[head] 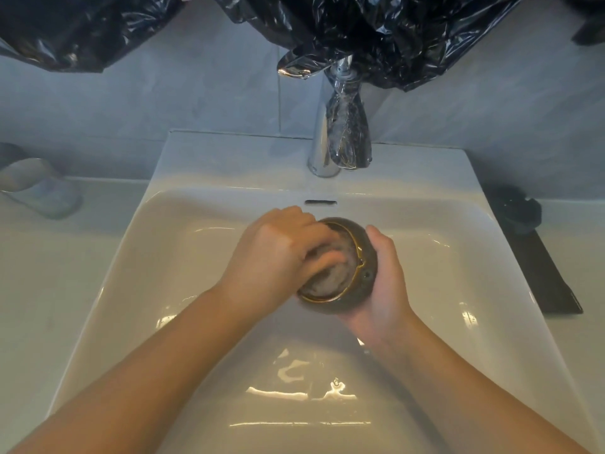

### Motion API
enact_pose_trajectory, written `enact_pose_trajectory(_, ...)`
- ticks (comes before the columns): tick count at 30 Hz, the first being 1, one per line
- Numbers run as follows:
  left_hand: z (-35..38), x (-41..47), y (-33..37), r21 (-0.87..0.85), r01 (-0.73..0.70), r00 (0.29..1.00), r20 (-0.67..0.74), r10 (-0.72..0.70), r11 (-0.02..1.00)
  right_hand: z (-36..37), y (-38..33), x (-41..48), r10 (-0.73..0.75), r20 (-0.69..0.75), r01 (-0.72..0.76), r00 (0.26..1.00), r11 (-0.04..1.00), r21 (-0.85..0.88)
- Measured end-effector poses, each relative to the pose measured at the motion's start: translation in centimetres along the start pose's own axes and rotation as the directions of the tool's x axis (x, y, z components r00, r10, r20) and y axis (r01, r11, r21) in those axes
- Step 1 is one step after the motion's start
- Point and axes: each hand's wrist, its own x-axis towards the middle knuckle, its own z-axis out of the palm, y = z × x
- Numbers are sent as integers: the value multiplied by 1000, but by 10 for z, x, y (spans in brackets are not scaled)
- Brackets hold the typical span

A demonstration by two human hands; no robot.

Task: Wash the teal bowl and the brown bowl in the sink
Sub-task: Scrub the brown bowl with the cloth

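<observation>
Fingers [322,239] of the left hand [278,253] are curled down into the mouth of the brown bowl [363,276], bunched together against the inside wall. The right hand [386,290] cups the bowl from outside and underneath, thumb up along its side. The bowl is held off the basin, over the middle of the sink [183,257], tipped so the opening faces left.

For this step I'd say keep that right-hand cradle firm, since a wet glazed bowl is slippery. Work the left fingers round the whole inside, and turn the bowl a bit at a time so the rim and base get done too. Keeping it low over the basin means less of a drop if it slips.

Stuff I can't make out:
- The inside of the bowl is a grey blur, so I can't tell if the left hand has a sponge or is just rubbing bare.
- No idea if water is running; the faucet [322,149] is half wrapped in black plastic [360,27].
- The right fingers are hidden behind the bowl.
- The teal bowl isn't anywhere in shot.
- There's a dark thing [537,257] on the counter to the right that I can't identify.
</observation>
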Motion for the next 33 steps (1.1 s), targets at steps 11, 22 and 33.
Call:
enact_pose_trajectory(11, -28, -8, 8, -163, 65, 996, -46, -74, 985, -3, -8, -2, -92, 16, 93, 996, 995, -22)
enact_pose_trajectory(22, -6, -7, 5, -148, 101, 994, 45, -96, 984, -3, 0, -1, -132, 79, 142, 988, 980, -141)
enact_pose_trajectory(33, -35, -29, -1, -69, -58, 996, 60, 62, 996, 2, -8, -1, -85, 27, 86, 996, 994, -63)
